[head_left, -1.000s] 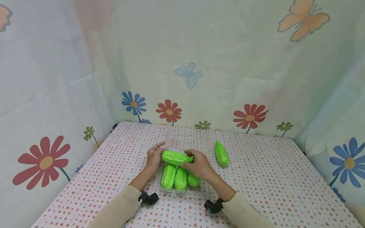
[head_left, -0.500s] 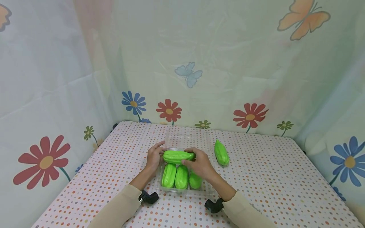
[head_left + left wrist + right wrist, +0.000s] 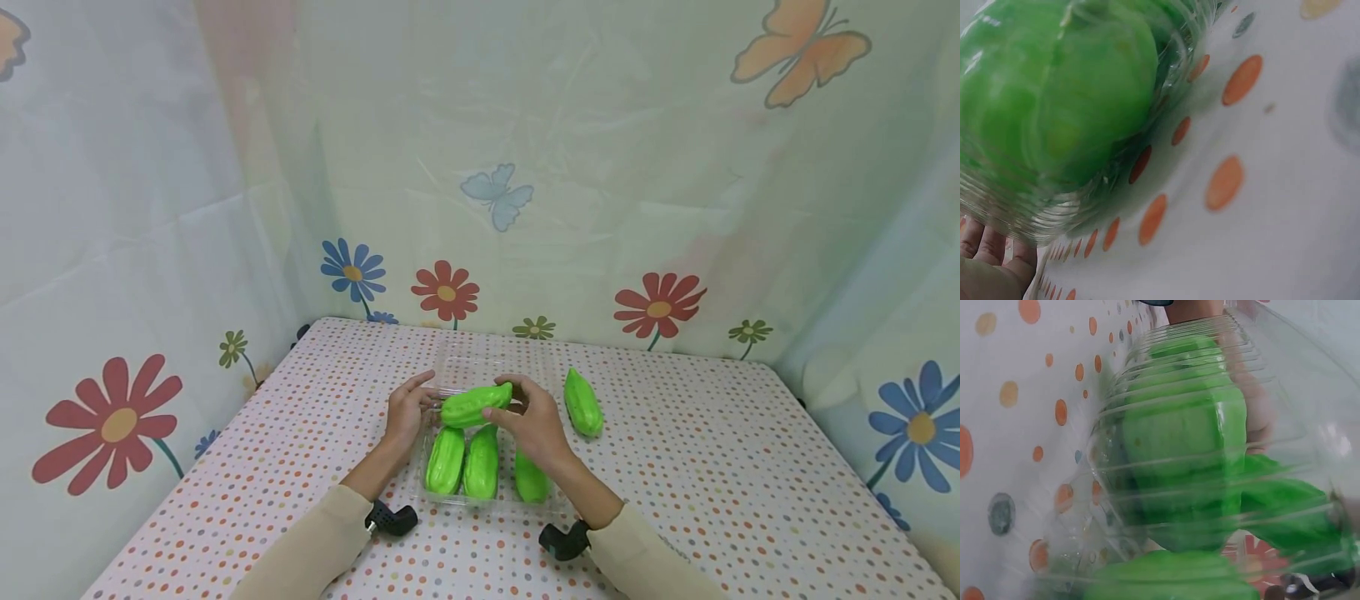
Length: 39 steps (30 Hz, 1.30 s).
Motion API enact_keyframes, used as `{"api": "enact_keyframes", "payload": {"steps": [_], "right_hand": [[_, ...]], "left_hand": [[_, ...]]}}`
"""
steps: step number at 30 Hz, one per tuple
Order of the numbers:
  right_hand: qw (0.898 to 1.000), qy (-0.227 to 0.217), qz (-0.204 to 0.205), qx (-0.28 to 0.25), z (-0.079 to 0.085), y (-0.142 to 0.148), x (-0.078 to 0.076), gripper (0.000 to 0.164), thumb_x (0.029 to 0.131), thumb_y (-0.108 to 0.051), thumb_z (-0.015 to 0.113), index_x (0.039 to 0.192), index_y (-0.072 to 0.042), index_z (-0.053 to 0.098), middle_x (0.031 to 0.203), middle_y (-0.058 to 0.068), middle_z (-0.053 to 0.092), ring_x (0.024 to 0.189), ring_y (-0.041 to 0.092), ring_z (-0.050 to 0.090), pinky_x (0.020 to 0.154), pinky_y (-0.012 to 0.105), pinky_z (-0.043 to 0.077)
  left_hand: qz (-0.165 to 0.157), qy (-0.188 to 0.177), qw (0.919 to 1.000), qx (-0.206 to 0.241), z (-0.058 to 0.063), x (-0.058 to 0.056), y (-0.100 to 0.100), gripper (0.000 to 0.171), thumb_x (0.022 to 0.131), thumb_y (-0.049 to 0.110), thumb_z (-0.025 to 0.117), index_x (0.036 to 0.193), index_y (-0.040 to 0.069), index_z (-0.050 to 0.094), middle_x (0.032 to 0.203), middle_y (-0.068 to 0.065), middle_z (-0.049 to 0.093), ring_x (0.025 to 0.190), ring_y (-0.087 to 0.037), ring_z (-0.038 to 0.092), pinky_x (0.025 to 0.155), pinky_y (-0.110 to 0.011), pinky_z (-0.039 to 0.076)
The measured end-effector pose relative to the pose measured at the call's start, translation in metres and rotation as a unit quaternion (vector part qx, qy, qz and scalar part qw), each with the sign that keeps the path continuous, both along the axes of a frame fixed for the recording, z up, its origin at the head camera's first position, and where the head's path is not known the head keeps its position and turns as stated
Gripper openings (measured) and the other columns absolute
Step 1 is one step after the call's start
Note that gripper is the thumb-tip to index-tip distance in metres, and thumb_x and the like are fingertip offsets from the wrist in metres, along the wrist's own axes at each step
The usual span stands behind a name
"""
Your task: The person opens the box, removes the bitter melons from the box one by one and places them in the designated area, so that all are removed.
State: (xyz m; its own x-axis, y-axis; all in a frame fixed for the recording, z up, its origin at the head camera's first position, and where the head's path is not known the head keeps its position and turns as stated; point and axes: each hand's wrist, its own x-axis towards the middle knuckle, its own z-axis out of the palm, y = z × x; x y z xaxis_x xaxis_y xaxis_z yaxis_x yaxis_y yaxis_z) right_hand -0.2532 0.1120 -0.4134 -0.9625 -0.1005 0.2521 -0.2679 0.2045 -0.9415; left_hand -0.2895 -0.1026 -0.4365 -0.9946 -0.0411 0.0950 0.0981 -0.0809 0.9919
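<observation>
In the head view, my right hand (image 3: 536, 421) grips a green ridged gourd (image 3: 472, 407) between thumb and fingers, its pointed end tilted up to the right. The gourd is over the far part of a clear plastic clamshell box (image 3: 491, 505). Lower in the box lie a left gourd (image 3: 446, 462), a middle gourd (image 3: 481, 463) and a right gourd (image 3: 531, 478), partly behind my right wrist. My left hand (image 3: 406, 414) is at the box's left side, its fairly straight fingers touching the edge. Through the ribbed wall, the right wrist view shows a green gourd (image 3: 1179, 437).
Another green gourd (image 3: 582, 403) lies on the dotted tablecloth (image 3: 690, 467) to the right of the box. The box's clear lid (image 3: 495, 362) is folded back behind it. Flower-printed curtains (image 3: 570, 167) enclose the table's back and sides.
The gripped gourd has shifted slightly right and turned from level to tilted, right end up. The right gourd in the box has moved rightward, widening a gap. My left hand has stayed put.
</observation>
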Motion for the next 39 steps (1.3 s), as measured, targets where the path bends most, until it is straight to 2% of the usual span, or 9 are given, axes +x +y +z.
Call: {"api": "enact_keyframes", "payload": {"steps": [5,8,11,13,15,18,25,31,39], "right_hand": [[0.999,0.014,0.018,-0.031,0.002,0.001,0.001,0.052,0.088,-0.006,0.077,0.137,-0.006,0.058,0.132,0.016,0.06,0.122,0.034,0.061,0.09,0.031,0.058],[0.998,0.016,0.029,-0.045,0.003,0.002,0.002,0.054,0.089,-0.004,0.076,0.139,-0.006,0.055,0.132,0.016,0.059,0.122,0.034,0.062,0.088,0.029,0.058],[0.998,0.021,0.031,-0.045,0.003,0.003,0.003,0.054,0.09,-0.005,0.075,0.14,-0.007,0.054,0.133,0.016,0.059,0.122,0.033,0.062,0.089,0.03,0.058],[0.998,0.028,0.029,-0.04,0.004,0.003,0.003,0.053,0.091,-0.007,0.075,0.14,-0.008,0.054,0.133,0.016,0.06,0.121,0.032,0.061,0.092,0.03,0.056],[0.998,0.035,0.026,-0.037,0.004,0.003,0.003,0.052,0.091,-0.008,0.074,0.139,-0.007,0.055,0.132,0.016,0.061,0.12,0.032,0.061,0.095,0.031,0.055],[0.998,0.048,0.02,-0.038,0.005,0.003,0.003,0.051,0.092,-0.01,0.074,0.14,-0.006,0.055,0.129,0.017,0.063,0.119,0.032,0.061,0.097,0.032,0.054],[0.996,0.067,0.009,-0.056,0.005,0.004,0.001,0.055,0.095,-0.014,0.071,0.146,-0.008,0.052,0.133,0.016,0.062,0.12,0.027,0.06,0.094,0.027,0.055],[0.992,0.019,0.012,-0.126,0.006,0.005,-0.001,0.051,0.098,-0.014,0.068,0.146,-0.008,0.052,0.128,0.017,0.061,0.105,0.019,0.065,0.082,0.032,0.061],[0.975,-0.051,0.037,-0.215,0.009,0.003,0.0,0.051,0.101,-0.012,0.062,0.149,-0.004,0.046,0.132,0.018,0.055,0.102,0.018,0.066,0.082,0.036,0.062]], "left_hand": [[0.004,0.003,0.9999,0.01,-0.021,-0.016,-0.001,0.053,0.092,-0.005,0.038,0.143,-0.006,0.052,0.125,-0.038,0.06,0.048,-0.005,0.03,0.053,-0.022,0.032],[0.014,0.004,0.9998,0.013,-0.026,-0.019,0.0,0.054,0.091,-0.003,0.039,0.143,-0.004,0.053,0.12,-0.034,0.065,0.046,-0.005,0.03,0.051,-0.02,0.03],[0.012,0.005,0.9993,0.034,-0.027,-0.02,0.002,0.054,0.091,-0.003,0.039,0.144,-0.004,0.052,0.112,-0.031,0.07,0.051,-0.004,0.051,0.051,-0.018,0.039],[0.002,0.005,0.9982,0.06,-0.026,-0.02,0.003,0.055,0.091,-0.002,0.039,0.145,-0.005,0.05,0.108,-0.03,0.071,0.064,-0.012,0.067,0.058,-0.021,0.052],[-0.01,0.006,0.9964,0.084,-0.025,-0.02,0.004,0.056,0.091,-0.003,0.038,0.146,-0.006,0.047,0.107,-0.031,0.071,0.079,-0.021,0.074,0.067,-0.028,0.06],[-0.021,0.006,0.9946,0.101,-0.025,-0.02,0.005,0.056,0.091,-0.004,0.036,0.147,-0.007,0.045,0.109,-0.034,0.069,0.083,-0.028,0.075,0.072,-0.035,0.062],[-0.019,0.002,0.9933,0.114,-0.026,-0.022,0.005,0.056,0.091,-0.006,0.034,0.146,-0.008,0.046,0.115,-0.042,0.063,0.082,-0.029,0.075,0.073,-0.037,0.063],[-0.017,-0.001,0.993,0.117,-0.027,-0.021,0.004,0.056,0.091,-0.007,0.035,0.146,-0.008,0.045,0.115,-0.042,0.063,0.084,-0.032,0.075,0.072,-0.036,0.063],[-0.017,-0.001,0.9939,0.109,-0.027,-0.02,0.004,0.055,0.092,-0.006,0.035,0.146,-0.008,0.046,0.116,-0.041,0.064,0.084,-0.031,0.076,0.073,-0.038,0.063]]}}
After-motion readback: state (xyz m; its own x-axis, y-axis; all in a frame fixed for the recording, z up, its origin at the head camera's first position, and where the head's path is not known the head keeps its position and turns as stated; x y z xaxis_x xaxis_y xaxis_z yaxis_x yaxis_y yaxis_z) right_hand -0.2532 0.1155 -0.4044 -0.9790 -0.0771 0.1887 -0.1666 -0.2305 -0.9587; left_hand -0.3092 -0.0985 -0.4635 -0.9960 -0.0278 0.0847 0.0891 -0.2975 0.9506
